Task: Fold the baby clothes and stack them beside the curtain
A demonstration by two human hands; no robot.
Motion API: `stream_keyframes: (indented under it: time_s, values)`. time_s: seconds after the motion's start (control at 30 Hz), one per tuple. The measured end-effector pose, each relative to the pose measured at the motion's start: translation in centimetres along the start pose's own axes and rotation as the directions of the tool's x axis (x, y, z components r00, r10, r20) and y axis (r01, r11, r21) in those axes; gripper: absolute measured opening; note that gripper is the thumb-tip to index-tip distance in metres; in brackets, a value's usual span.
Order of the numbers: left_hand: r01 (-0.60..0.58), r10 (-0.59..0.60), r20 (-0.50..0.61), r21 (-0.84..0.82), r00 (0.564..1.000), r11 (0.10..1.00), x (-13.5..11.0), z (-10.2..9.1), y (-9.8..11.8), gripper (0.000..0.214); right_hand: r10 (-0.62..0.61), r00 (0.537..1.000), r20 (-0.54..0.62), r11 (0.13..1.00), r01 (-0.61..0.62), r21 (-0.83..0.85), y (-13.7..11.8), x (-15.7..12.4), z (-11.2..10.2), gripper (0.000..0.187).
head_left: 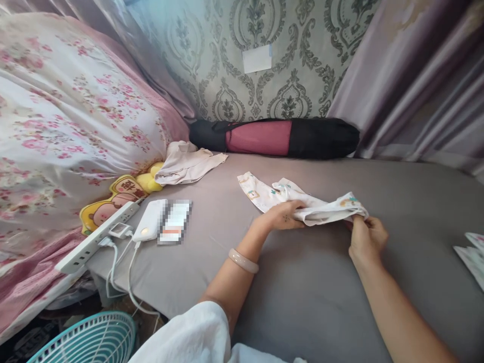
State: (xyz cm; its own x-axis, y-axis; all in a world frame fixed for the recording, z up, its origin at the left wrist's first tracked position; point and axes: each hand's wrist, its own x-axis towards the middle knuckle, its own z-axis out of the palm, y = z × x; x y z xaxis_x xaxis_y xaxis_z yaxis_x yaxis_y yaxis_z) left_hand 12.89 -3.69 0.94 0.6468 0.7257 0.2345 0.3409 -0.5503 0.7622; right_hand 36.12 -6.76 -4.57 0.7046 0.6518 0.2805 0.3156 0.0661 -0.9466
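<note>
A small white printed garment (302, 199) lies partly folded on the grey bed sheet (310, 282). My left hand (282, 217), with a pale bangle on its wrist, rests on the garment's middle, fingers curled under a fold. At the garment's right end my right hand (366, 239) pinches the edge of the cloth. Both hands are closed on the same garment.
A beige garment (187, 164) lies at the back left beside a yellow plush toy (121, 194). A power strip (96, 239), a white power bank (150, 220) and a phone (174, 222) sit near the bed's left edge. A black-and-pink rolled bag (276, 137) lies along the wall. Folded cloth (471, 254) lies at the right edge, a fan (88, 340) below.
</note>
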Motion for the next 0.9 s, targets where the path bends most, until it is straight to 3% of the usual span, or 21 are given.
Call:
stream_keyframes:
  time_s: [0.07,0.13,0.3,0.47,0.6,0.7,0.9]
  values:
    - [0.015,-0.016,-0.03,-0.055,0.999,0.998,0.1,0.0,-0.5,0.031,0.183,0.976,-0.116,0.978,-0.169,0.125,-0.8,0.0,0.1,0.032]
    - [0.034,-0.04,-0.063,-0.101,0.997,0.994,0.1,-0.3,-0.9,0.025,0.243,0.96,-0.14,0.956,-0.212,0.204,-1.8,-0.1,0.1,0.033]
    - [0.062,-0.084,-0.185,-0.122,0.979,0.991,-0.2,-1.1,-1.1,0.018,0.304,0.945,-0.12,0.918,-0.256,0.303,-2.8,-0.3,-0.1,0.041]
    - [0.071,-0.097,-0.23,-0.121,0.968,0.99,-0.1,-0.9,-0.5,0.018,0.27,0.96,-0.077,0.921,-0.234,0.312,-2.0,-0.4,-0.1,0.039]
    - [0.117,-0.111,-0.315,-0.001,0.942,0.993,-0.1,-0.7,-0.3,0.021,0.189,0.981,0.031,0.935,-0.19,0.301,-1.7,-0.6,-0.2,0.035]
    - [0.151,-0.13,-0.426,0.016,0.895,0.988,-0.3,-1.5,0.0,0.024,0.146,0.979,0.14,0.931,-0.184,0.315,-2.6,-0.6,-0.8,0.039]
    - [0.123,-0.073,-0.6,0.042,0.797,0.991,-1.2,-5.3,2.7,0.023,0.028,0.904,0.427,0.949,-0.158,0.273,-7.3,-0.1,-3.4,0.045]
